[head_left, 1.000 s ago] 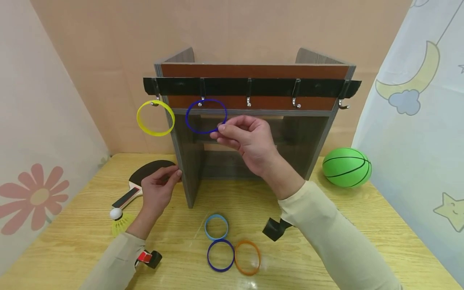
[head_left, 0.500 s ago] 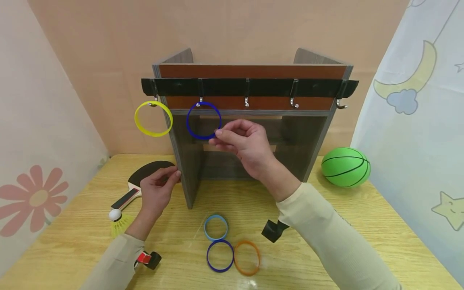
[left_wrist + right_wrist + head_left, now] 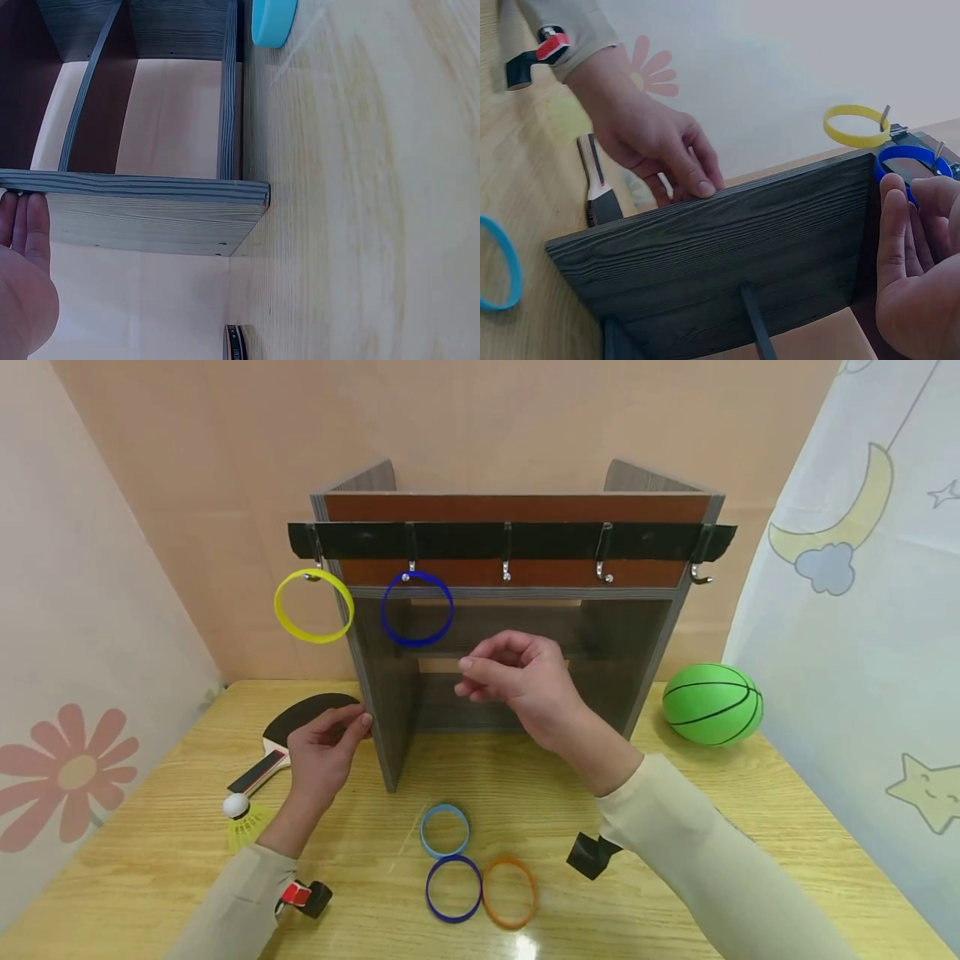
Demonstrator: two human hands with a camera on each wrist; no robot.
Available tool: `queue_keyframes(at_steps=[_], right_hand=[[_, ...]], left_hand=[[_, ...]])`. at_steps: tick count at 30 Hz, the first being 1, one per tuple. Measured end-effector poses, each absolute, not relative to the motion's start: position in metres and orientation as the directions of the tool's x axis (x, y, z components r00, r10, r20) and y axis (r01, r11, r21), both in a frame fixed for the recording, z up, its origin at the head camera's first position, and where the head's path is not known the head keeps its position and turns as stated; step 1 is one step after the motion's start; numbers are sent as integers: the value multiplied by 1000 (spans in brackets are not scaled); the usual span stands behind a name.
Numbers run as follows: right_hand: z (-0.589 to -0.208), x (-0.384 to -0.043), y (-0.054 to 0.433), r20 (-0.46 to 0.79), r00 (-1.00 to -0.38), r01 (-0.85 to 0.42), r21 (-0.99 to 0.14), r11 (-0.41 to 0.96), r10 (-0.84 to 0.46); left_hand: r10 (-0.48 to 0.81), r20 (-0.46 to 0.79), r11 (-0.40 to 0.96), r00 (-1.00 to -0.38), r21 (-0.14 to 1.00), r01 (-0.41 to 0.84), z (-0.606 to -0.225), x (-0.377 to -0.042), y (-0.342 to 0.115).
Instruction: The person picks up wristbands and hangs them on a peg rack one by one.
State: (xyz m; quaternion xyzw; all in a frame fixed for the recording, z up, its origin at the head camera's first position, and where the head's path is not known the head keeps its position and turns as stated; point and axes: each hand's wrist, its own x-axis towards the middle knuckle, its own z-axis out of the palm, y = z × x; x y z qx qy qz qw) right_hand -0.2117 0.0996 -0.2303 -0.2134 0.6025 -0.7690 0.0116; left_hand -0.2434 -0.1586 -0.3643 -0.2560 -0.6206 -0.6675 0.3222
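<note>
A yellow ring [image 3: 280, 607] hangs on the leftmost hook of the black rail [image 3: 459, 541]. On the second hook hangs a blue ring [image 3: 384, 618]. My right hand [image 3: 528, 681] is below and right of the blue ring in the head view, apart from it, fingers loosely curled around nothing. Low on the left, my left hand [image 3: 324, 747] rests its fingertips and thumb against the outer side and front edge of the wooden shelf unit [image 3: 378, 727]; the left wrist view shows its fingers [image 3: 36, 225] straight against that panel. A light-blue ring [image 3: 425, 843], another blue ring [image 3: 430, 897] and an orange ring [image 3: 534, 893] lie on the table.
Three further hooks, such as the middle hook [image 3: 506, 571], continue along the rail. A green ball [image 3: 712, 706] sits right of the unit. To the left lie a table tennis paddle [image 3: 300, 714] and a yellow shuttlecock [image 3: 243, 827]. A wall stands behind.
My right hand has let go of the blue ring, which now hangs from the second hook. The hand has drawn away down and to the right. My left hand stays at the panel.
</note>
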Motion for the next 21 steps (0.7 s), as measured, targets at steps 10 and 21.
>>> queue_keyframes(at_steps=[10, 21], right_hand=[[-249, -195, 113, 302, -891, -240, -947, -215, -339], [-269, -185, 128, 231, -910, -229, -972, -45, -344]], left_hand=[[-111, 741, -43, -662, 662, 748, -366, -246, -160], [-106, 761, -47, -640, 639, 768, -366, -247, -160]])
